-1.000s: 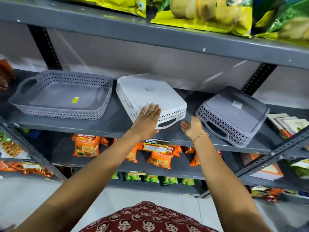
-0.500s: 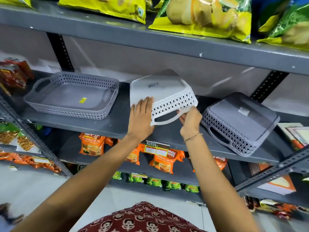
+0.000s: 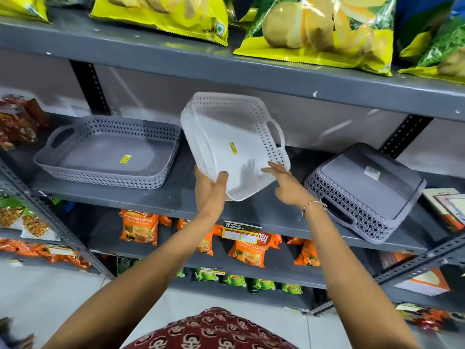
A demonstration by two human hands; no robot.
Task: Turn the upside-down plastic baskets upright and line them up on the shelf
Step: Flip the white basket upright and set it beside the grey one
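A white perforated plastic basket (image 3: 234, 144) is held in the air above the grey shelf (image 3: 176, 202), tilted steeply with its open inside facing me and a yellow sticker on its floor. My left hand (image 3: 210, 187) grips its lower left corner. My right hand (image 3: 284, 182) touches its lower right edge, fingers spread; how firmly it holds I cannot tell. A grey basket (image 3: 110, 152) stands upright on the shelf to the left. Another grey basket (image 3: 364, 192) lies upside down at the right, skewed.
The shelf above carries yellow and green chip bags (image 3: 314, 28) close over the lifted basket. Red boxes (image 3: 17, 119) stand at the far left, booklets (image 3: 450, 207) at the far right. Orange tea packets (image 3: 249, 245) fill the shelf below. Slotted metal uprights flank the bay.
The white basket lay upside down on the shelf; both hands lifted it and rotated it so its open side now faces me. The camera view shifted closer.
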